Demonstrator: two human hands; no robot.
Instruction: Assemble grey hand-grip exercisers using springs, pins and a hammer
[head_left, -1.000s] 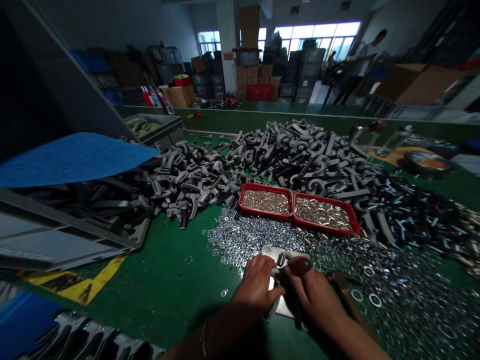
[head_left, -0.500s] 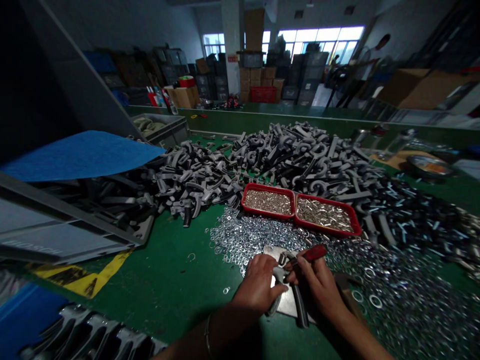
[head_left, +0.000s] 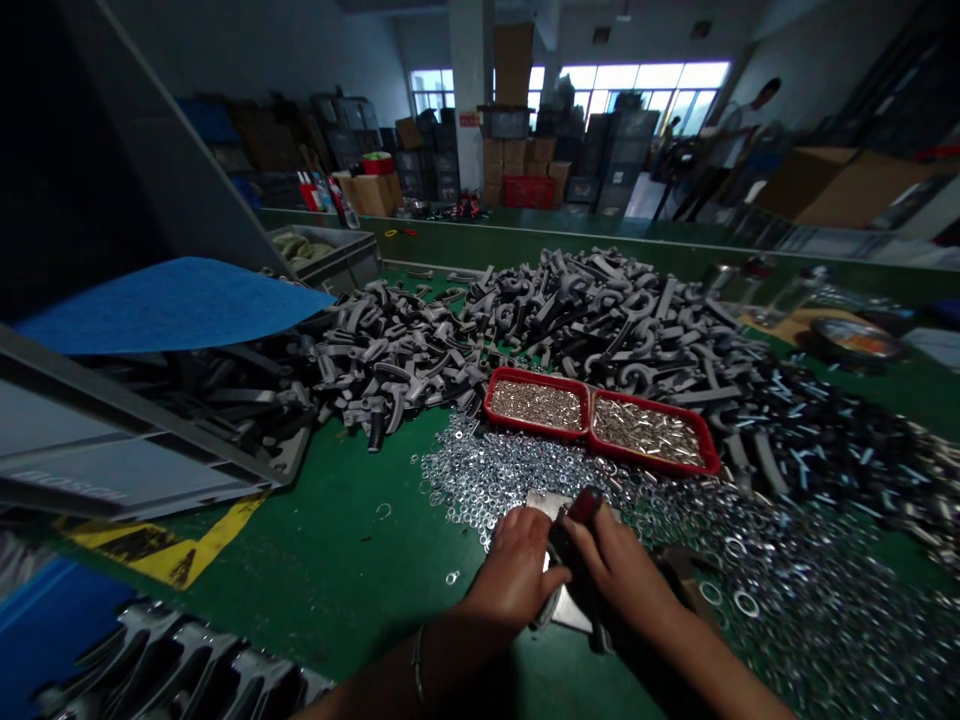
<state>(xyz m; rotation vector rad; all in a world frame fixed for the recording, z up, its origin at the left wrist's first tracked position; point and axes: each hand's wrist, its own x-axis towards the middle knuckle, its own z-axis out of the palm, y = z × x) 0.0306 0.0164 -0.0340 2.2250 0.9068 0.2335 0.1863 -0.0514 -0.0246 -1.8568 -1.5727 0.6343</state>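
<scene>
My left hand (head_left: 517,565) and my right hand (head_left: 619,570) meet low in the middle of the green table, over a small metal plate (head_left: 541,502). The left hand's fingers are curled round a dark grey handle-like part (head_left: 556,598) that lies on the plate. Closed fingers of the right hand hold a dark tool with a red end (head_left: 585,505), which sits over that part. A spread of silver washers (head_left: 487,475) lies just beyond both hands. Behind the washers stand two red trays (head_left: 596,420) filled with small metal pieces.
A big heap of grey plastic handles (head_left: 540,320) covers the table's middle; black-and-silver parts (head_left: 825,430) spread to the right. A grey crate (head_left: 112,470) with a blue sheet (head_left: 172,300) lies tipped at left. A person (head_left: 739,120) stands far back right.
The red end of the tool in my right hand swung out to the right, then came back in over the part. My left hand stayed on the part.
</scene>
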